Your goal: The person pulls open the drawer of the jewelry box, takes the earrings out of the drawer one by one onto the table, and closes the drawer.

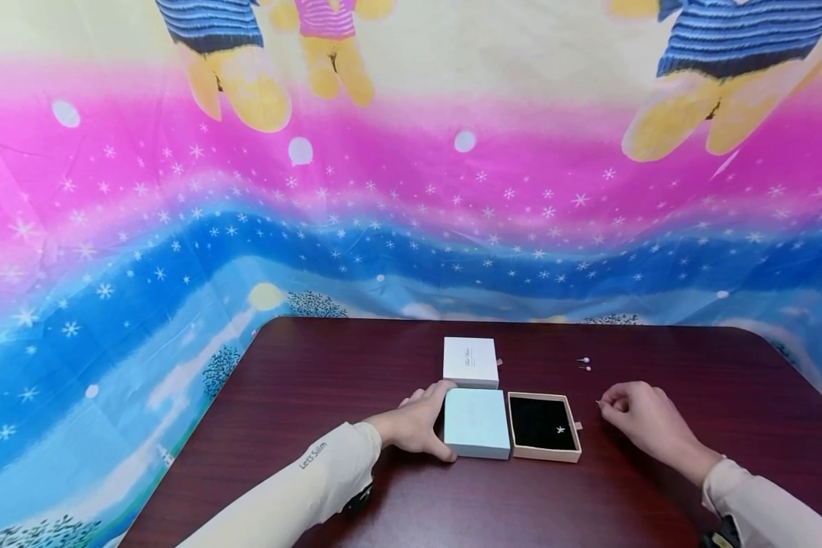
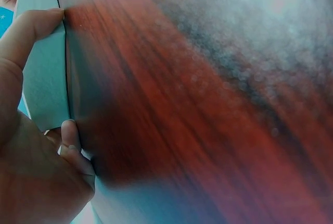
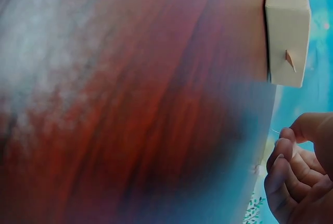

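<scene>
In the head view my left hand (image 1: 419,421) grips the left side of a pale blue box (image 1: 477,424), thumb at the near corner and fingers at the far one. Against its right side stands an open box tray (image 1: 546,464) with a black lining and a tab on its right wall. A small star-shaped earring (image 1: 560,430) lies on that lining. To the right of the tray, my right hand (image 1: 647,422) pinches a tiny earring between thumb and forefinger; a thin pin (image 3: 276,131) pokes out in the right wrist view, the rest hidden by the fingertips.
Behind the blue box sits a white box (image 1: 469,361) with dark lettering and a small tab. Two pearl stud earrings (image 1: 585,360) lie at the back right of the dark red table (image 1: 342,358). A printed cloth (image 1: 411,175) hangs behind the table.
</scene>
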Available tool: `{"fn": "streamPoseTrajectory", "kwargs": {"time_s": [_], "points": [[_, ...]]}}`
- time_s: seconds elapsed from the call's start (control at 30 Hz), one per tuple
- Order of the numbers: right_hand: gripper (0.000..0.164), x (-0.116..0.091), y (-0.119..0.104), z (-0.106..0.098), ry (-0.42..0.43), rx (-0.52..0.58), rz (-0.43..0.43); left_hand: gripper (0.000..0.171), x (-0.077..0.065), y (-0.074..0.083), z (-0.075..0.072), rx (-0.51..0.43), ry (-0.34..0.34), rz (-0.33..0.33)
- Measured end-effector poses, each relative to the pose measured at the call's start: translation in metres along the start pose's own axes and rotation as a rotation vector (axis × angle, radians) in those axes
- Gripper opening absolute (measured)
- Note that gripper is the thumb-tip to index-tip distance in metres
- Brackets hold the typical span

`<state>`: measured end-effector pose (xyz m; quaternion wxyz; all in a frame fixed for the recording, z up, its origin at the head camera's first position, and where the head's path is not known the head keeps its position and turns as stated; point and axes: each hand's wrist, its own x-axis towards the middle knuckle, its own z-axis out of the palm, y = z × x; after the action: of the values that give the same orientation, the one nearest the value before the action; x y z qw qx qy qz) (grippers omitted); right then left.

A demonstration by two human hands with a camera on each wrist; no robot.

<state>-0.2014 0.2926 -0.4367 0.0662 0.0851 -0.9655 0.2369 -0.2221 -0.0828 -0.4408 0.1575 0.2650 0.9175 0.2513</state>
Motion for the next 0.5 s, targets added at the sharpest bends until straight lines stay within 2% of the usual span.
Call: {"fn": "streamPoseTrajectory", "kwargs": {"time_s": [0.17,0.5], "points": [[0.011,0.0018,0.0031,0.0022,-0.018,0.004,0.007,0.104,0.0005,-0.0002,0.0004,0.010,0.000,-0.002],[0.015,0.0045,0.0096,0.0024,-0.092,0.108,0.075,0.104,0.0000,-0.0007,0.0003,0.009,-0.004,0.003]]}}
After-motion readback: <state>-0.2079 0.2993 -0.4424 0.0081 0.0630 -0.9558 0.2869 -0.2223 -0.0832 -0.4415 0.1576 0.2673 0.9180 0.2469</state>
